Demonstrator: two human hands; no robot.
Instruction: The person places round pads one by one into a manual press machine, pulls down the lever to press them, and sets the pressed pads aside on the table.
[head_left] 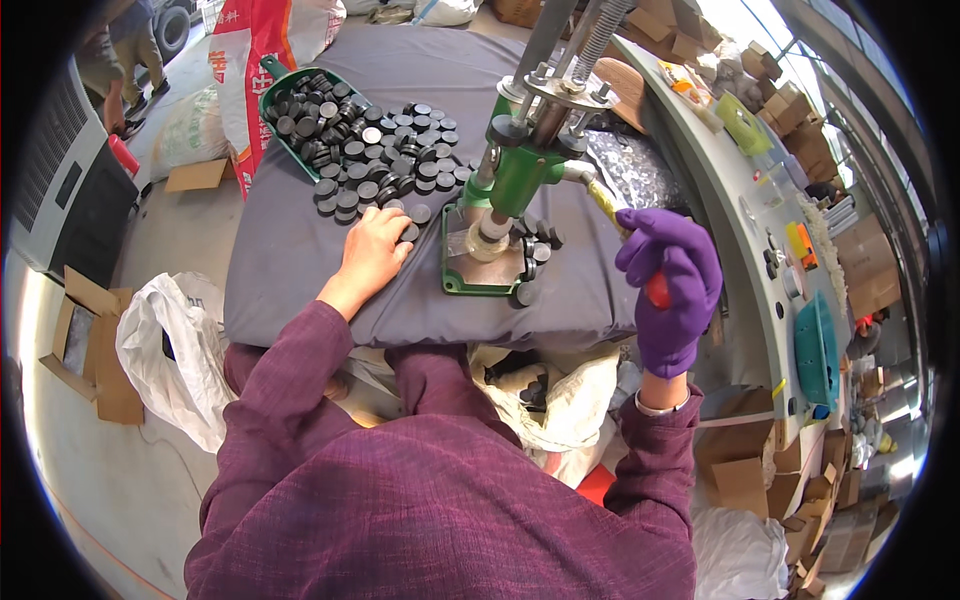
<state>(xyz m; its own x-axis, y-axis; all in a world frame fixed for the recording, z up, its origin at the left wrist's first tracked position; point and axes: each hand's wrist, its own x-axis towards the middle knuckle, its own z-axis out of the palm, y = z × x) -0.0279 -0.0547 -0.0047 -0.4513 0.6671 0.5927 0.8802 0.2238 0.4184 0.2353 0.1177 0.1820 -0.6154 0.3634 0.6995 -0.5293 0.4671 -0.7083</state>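
Note:
My bare left hand [376,250] rests at the near edge of a heap of round black discs [372,165] on the cloth-covered table. Its fingers close round one black disc [410,232]. In a purple glove, my right hand [672,275] wraps round the red-knobbed end of a lever [657,290], whose yellow-wrapped arm runs back to a green hand press [520,180]. Under the press's ram, a clear round piece [487,240] sits on the metal base plate [497,272]. Several black discs [540,250] lie against the base's right side.
A green scoop [272,112] full of discs lies at the far left of the grey table [290,270]. Behind the press is a clear plastic bag [632,168]. A long bench [745,230] stands at right, and a white sack [170,345] is on the floor at left.

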